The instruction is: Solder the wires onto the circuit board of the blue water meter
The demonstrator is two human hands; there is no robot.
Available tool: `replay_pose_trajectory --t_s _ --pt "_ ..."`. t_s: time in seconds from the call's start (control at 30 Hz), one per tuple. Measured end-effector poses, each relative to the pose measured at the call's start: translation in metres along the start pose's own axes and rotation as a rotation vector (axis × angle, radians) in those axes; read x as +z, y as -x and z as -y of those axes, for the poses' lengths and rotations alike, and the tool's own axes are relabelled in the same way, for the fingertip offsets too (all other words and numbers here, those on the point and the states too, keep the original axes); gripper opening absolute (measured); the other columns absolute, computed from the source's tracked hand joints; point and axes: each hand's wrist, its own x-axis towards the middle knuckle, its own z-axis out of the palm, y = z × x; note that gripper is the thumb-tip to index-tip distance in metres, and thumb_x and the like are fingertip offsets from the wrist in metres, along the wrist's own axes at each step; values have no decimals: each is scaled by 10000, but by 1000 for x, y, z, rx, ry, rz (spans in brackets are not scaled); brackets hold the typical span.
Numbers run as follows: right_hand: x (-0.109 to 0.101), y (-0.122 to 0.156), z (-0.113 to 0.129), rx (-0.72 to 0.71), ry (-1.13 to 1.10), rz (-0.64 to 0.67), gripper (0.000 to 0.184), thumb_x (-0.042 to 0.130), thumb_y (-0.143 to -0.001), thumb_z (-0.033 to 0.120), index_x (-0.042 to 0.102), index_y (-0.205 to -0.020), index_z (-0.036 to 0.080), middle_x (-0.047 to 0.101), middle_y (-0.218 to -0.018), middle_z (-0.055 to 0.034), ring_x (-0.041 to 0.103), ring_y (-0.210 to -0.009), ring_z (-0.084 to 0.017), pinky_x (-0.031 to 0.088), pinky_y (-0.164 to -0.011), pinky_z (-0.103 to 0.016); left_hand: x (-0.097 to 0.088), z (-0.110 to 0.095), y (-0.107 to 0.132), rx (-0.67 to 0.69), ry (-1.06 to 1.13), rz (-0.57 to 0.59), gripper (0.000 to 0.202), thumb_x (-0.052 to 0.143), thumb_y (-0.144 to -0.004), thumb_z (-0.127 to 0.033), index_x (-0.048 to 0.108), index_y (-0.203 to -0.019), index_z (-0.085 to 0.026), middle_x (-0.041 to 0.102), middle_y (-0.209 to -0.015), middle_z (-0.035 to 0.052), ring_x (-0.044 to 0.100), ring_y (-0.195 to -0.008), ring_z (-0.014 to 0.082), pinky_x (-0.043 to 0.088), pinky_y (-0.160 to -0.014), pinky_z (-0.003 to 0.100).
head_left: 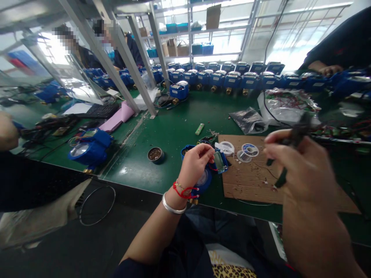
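Note:
My left hand (pixel 197 164) is closed in a pinch over a blue meter (pixel 203 179) at the table's front edge. What lies between the fingertips is too small to make out. Beside those fingers the meter's opened housing (pixel 220 161) shows a display panel and thin wires; my hand hides part of it. My right hand (pixel 301 162), smeared by motion, grips pliers (pixel 281 178) with dark green handles above a cardboard sheet (pixel 240 185). The dark head of the pliers points up and away from me. On the cardboard are a solder spool (pixel 249 150) and a roll of white tape (pixel 226 148).
Left of the meter stands a small round tin (pixel 155 154). Another blue meter (pixel 91 148) sits farther left. Rows of blue meters (pixel 217 78) line the back. Bagged wires (pixel 290 106) lie back right. Co-workers are at both sides, one hand (pixel 330 70) showing at right.

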Motion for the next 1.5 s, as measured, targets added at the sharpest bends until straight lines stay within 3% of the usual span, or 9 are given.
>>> replay_pose_trajectory --t_s 0.07,0.13,0.33,0.47,0.6,0.7,0.9,1.13,1.5 --pt "19 10 8 111 -125 58 140 576 -800 340 603 -884 232 558 -756 -4 489 -666 -159 343 -607 -300 1 0 1 -7 15 -5 165 591 -862 -310 610 -841 -148 629 -735 16 609 -671 115 498 -665 238" --pt "37 17 12 153 -150 149 112 570 -783 308 612 -829 215 571 -741 6 497 -663 -146 358 -624 -290 0 -1 3 -13 48 -32 172 593 -863 -309 619 -873 -139 656 -781 32 633 -702 121 514 -690 242" --pt "55 23 11 98 -8 355 119 527 -800 259 616 -850 199 625 -794 1 553 -732 -157 376 -673 -278 -2 -5 9 -5 122 -91 205 572 -884 -322 626 -968 -143 699 -927 66 681 -764 143 545 -741 268" --pt "65 24 16 16 89 415 98 512 -807 230 601 -824 194 594 -717 13 534 -659 -145 373 -643 -270 -3 -4 10 42 68 -127 197 586 -881 -322 658 -956 -154 677 -855 38 660 -729 123 525 -720 239" --pt "76 25 16 -71 210 411 83 492 -817 210 572 -806 192 581 -731 6 510 -653 -147 346 -622 -271 -8 -3 11 87 44 -140 184 604 -870 -305 699 -945 -166 642 -795 20 614 -716 103 500 -717 219" --pt "81 26 15 -102 280 405 48 495 -808 196 519 -767 195 572 -749 -2 505 -682 -154 331 -631 -270 -9 -3 12 49 101 -129 205 600 -870 -313 683 -983 -164 645 -756 13 620 -706 115 508 -713 235" --pt "87 24 13 -126 386 382 110 481 -790 180 420 -701 204 527 -708 -1 456 -663 -155 284 -613 -271 -7 -7 12 -14 168 -103 135 622 -846 -291 613 -859 -156 659 -731 7 646 -686 125 519 -687 240" --pt "89 23 14 -108 396 385 123 482 -796 212 427 -686 206 534 -677 0 444 -628 -151 265 -591 -272 -8 -8 13 -2 160 -37 117 610 -850 -278 609 -873 -164 651 -735 -3 645 -710 122 515 -719 243" --pt "88 22 14 -127 431 390 124 483 -792 216 428 -681 205 550 -663 -9 452 -606 -150 250 -575 -274 -8 -10 13 -17 150 3 116 586 -864 -280 602 -881 -167 621 -696 -14 613 -644 106 506 -656 229"
